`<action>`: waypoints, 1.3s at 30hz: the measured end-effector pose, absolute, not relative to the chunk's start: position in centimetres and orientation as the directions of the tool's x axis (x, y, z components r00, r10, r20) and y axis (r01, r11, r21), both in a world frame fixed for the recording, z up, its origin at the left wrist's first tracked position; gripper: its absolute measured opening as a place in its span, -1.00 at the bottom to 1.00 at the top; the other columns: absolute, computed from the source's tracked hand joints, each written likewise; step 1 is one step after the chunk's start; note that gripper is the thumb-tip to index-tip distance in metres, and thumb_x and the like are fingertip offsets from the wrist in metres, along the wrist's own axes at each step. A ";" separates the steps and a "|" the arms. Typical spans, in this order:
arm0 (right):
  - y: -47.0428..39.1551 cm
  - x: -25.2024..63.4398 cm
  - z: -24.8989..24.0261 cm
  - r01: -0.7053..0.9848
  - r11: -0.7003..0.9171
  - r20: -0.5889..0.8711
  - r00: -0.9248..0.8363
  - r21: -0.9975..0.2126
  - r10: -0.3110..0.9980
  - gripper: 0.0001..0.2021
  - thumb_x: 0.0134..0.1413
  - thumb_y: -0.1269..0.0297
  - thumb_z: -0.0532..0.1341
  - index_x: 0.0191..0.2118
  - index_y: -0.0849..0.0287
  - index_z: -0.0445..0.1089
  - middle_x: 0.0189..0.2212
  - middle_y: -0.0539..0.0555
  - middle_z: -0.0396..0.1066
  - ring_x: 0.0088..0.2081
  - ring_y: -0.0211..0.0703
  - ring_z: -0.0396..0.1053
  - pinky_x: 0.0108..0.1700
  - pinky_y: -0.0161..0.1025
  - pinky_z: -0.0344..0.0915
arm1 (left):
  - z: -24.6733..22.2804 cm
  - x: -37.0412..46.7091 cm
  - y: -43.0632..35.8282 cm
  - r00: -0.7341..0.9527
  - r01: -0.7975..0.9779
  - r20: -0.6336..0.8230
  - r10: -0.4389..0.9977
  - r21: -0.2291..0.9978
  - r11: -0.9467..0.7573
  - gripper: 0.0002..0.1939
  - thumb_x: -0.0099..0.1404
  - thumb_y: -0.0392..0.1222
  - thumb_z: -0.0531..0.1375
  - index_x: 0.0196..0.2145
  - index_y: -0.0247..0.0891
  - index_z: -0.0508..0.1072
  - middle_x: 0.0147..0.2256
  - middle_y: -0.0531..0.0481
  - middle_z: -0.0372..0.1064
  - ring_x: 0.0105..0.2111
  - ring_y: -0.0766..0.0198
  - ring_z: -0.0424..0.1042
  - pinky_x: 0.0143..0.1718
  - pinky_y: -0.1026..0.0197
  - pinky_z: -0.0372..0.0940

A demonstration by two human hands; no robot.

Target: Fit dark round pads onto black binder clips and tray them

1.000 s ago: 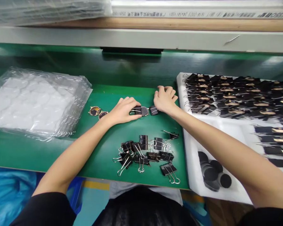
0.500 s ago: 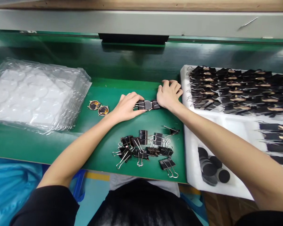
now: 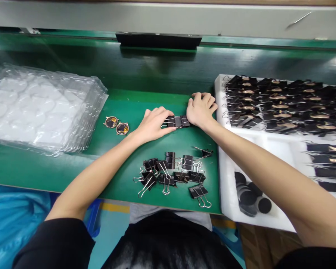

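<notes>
Between my hands lies a small dark-faced piece (image 3: 178, 121), likely a watch head, with a black binder clip on each side. My left hand (image 3: 154, 125) has thumb and fingers closed around the left binder clip (image 3: 170, 121). At the other side my right hand (image 3: 200, 109) covers part of the right binder clip (image 3: 185, 120); its fingers fan out toward the back, while its thumb is hidden. Two watch heads (image 3: 122, 129) with dark, gold-patterned dials rest on the green table to the left. Several loose binder clips (image 3: 182, 176) lie nearer my body.
Stacked clear plastic trays (image 3: 39, 108) stand at the left. A white foam tray (image 3: 226, 201) on the right holds rows of clipped watch heads (image 3: 278, 106) and several dark discs (image 3: 248, 198). Behind the table runs a grey ledge (image 3: 168, 20).
The clipped piece has tilted, its round face now looking narrower and squarer between the clips. My left hand has shifted slightly right; the right has barely moved. The whole view has shifted a little.
</notes>
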State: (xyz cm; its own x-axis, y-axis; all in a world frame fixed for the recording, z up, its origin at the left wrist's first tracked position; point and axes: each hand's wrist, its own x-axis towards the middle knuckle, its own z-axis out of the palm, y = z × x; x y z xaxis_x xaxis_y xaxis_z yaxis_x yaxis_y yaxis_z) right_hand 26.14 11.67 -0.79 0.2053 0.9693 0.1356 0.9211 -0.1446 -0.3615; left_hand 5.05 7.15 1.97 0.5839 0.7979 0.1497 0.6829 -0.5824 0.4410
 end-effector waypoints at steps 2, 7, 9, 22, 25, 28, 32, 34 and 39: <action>11.7 26.2 -0.8 0.917 -0.146 0.132 0.207 -0.371 0.969 -0.63 0.39 0.14 -0.11 0.12 0.14 0.26 0.16 0.33 0.13 0.22 0.26 0.01 0.19 0.37 -0.04 | 1.9 5.1 7.2 0.582 0.685 0.150 0.799 0.440 -0.581 -0.63 0.42 0.06 0.22 0.07 -0.18 0.42 0.00 -0.11 0.43 0.01 -0.02 0.37 -0.04 0.05 0.08; 11.7 25.8 -0.4 0.896 -0.188 0.106 0.250 -0.403 0.963 -0.66 0.38 0.13 -0.07 0.08 0.12 0.30 0.15 0.31 0.18 0.21 0.25 0.07 0.21 0.35 -0.03 | 1.8 5.0 7.1 0.589 0.684 0.170 0.790 0.416 -0.599 -0.63 0.42 0.05 0.21 0.07 -0.19 0.42 0.01 -0.11 0.43 0.02 0.00 0.37 -0.02 0.06 0.09; 11.9 25.5 0.2 0.868 -0.229 0.074 0.289 -0.440 0.955 -0.65 0.38 0.08 -0.05 0.06 0.10 0.33 0.14 0.29 0.21 0.22 0.24 0.10 0.24 0.35 -0.03 | 1.9 5.0 7.0 0.594 0.685 0.172 0.786 0.405 -0.606 -0.60 0.42 0.04 0.21 0.10 -0.21 0.41 0.04 -0.14 0.43 0.05 -0.01 0.37 0.00 0.05 0.10; 6.6 26.4 5.8 0.554 0.306 0.008 -0.474 -0.774 0.880 -0.51 0.11 0.14 0.39 0.12 0.19 0.40 -0.02 0.17 0.54 -0.02 -0.01 0.48 0.10 -0.08 0.37 | 3.0 4.2 7.2 0.341 0.579 0.142 0.929 0.747 -0.327 -0.33 0.48 0.28 -0.07 -0.52 -0.27 0.46 -0.55 -0.02 0.46 -0.46 0.22 0.42 -0.37 0.21 0.17; 6.4 25.9 5.8 0.598 0.293 -0.023 -0.463 -0.746 0.886 -0.66 0.08 0.32 0.39 0.00 0.23 0.47 -0.19 0.10 0.59 -0.16 -0.07 0.52 -0.05 -0.17 0.39 | 2.8 3.8 7.3 0.377 0.496 0.098 0.921 0.819 -0.290 -0.25 0.45 0.38 -0.15 -0.48 -0.27 0.47 -0.57 -0.02 0.44 -0.49 0.22 0.41 -0.37 0.20 0.22; 5.5 26.6 7.2 0.640 0.327 0.043 -0.417 -0.695 0.908 -0.85 0.09 0.41 0.37 -0.18 0.22 0.52 -0.25 0.07 0.59 -0.19 -0.09 0.51 -0.12 -0.23 0.34 | 2.7 3.5 7.5 0.393 0.342 0.112 0.913 0.904 -0.258 -0.18 0.39 0.49 -0.23 -0.19 -0.29 0.49 -0.51 -0.03 0.46 -0.52 0.23 0.38 -0.36 0.18 0.27; 0.4 30.4 11.5 0.716 0.410 0.236 -0.336 -0.564 0.912 -0.87 0.14 0.44 0.30 -0.18 0.16 0.50 -0.23 0.06 0.57 -0.17 -0.06 0.49 -0.11 -0.20 0.30 | 2.9 3.3 8.0 0.346 0.251 0.119 0.931 0.944 -0.215 -0.14 0.31 0.58 -0.19 -0.06 -0.30 0.40 -0.45 -0.07 0.48 -0.53 0.22 0.36 -0.37 0.15 0.30; -3.4 33.5 14.0 0.773 0.441 0.324 -0.317 -0.457 0.891 -0.85 0.20 0.42 0.22 -0.13 0.14 0.48 -0.17 0.10 0.54 -0.12 -0.01 0.47 -0.05 -0.13 0.32 | 3.2 3.3 8.3 0.332 0.265 0.101 0.938 0.944 -0.195 -0.17 0.31 0.57 -0.15 -0.08 -0.28 0.40 -0.45 -0.08 0.48 -0.51 0.20 0.37 -0.37 0.13 0.31; -12.3 45.1 18.2 0.933 0.150 0.320 -0.040 -0.327 0.947 -0.76 0.33 0.18 0.12 -0.01 0.04 0.46 0.00 0.19 0.46 0.04 0.14 0.41 0.12 0.13 0.33 | 3.8 3.5 8.3 0.354 0.324 0.080 0.932 0.924 -0.203 -0.27 0.32 0.54 -0.09 -0.11 -0.18 0.42 -0.43 -0.02 0.51 -0.46 0.16 0.39 -0.28 0.06 0.35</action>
State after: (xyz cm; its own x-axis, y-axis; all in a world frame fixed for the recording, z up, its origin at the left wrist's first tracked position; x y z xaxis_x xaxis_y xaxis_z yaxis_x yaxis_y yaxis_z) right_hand 45.14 -12.34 18.16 -0.0396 0.9466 0.3199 0.9329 0.1497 -0.3274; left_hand 3.52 8.29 3.83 0.3537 0.9319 0.0802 0.3244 -0.2027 0.9239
